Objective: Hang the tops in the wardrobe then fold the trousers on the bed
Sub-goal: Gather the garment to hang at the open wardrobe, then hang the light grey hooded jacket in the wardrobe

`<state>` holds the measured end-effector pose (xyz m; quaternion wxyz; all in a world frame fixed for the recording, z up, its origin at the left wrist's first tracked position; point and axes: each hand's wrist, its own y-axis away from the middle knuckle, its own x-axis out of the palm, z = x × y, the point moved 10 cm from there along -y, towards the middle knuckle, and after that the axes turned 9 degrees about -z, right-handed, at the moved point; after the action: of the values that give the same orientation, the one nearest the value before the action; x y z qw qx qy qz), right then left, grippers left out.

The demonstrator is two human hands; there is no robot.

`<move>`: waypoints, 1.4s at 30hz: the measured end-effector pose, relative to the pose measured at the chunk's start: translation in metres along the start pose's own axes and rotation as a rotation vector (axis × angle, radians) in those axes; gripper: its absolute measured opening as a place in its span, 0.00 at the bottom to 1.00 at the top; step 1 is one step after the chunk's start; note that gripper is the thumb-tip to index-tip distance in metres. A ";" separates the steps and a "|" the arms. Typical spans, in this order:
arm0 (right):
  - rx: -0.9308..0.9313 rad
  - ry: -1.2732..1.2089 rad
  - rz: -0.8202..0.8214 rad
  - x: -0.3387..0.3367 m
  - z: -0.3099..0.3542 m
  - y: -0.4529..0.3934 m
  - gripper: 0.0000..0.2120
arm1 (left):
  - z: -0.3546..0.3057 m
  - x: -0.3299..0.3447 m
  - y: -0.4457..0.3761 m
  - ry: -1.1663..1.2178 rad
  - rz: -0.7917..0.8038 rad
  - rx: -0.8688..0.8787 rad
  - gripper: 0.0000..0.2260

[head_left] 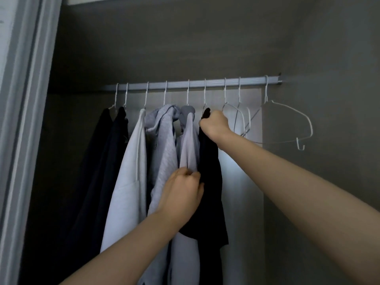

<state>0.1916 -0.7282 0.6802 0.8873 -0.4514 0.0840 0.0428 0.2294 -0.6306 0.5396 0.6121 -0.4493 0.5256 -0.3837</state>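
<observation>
Wardrobe rail (193, 84) carrying black top (209, 182), long axis vertical below it; right hand (214, 125) grips its shoulder, left hand (183, 192) pinches its edge.

Six garments are hung side by side on the rail (193, 84) inside the wardrobe (329, 182). The rightmost top (209, 171) is gripped near its shoulder by the right hand (214, 124) and lower down by the left hand (183, 192). Three bare hangers (287, 124) are hung to its right.

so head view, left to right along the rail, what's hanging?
Black top → navy top → white top → grey hoodie → pale grey top → black top gripped by both hands → empty hangers.
</observation>
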 end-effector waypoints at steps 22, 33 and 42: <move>-0.105 -0.085 0.345 0.002 -0.033 0.355 0.14 | 0.069 -0.159 0.295 0.102 0.094 -0.701 0.08; 0.081 -0.523 0.952 0.031 -0.020 0.587 0.09 | -0.048 -0.321 0.484 -0.272 -0.060 -1.173 0.07; -0.016 -0.721 1.614 -0.069 0.026 0.813 0.08 | -0.297 -0.433 0.666 -0.739 -0.395 -1.746 0.09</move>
<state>0.0034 -0.2287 0.0631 0.5559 -0.2196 0.0920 0.7964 -0.1322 -0.0657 0.0212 0.1141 -0.9182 0.3149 0.2115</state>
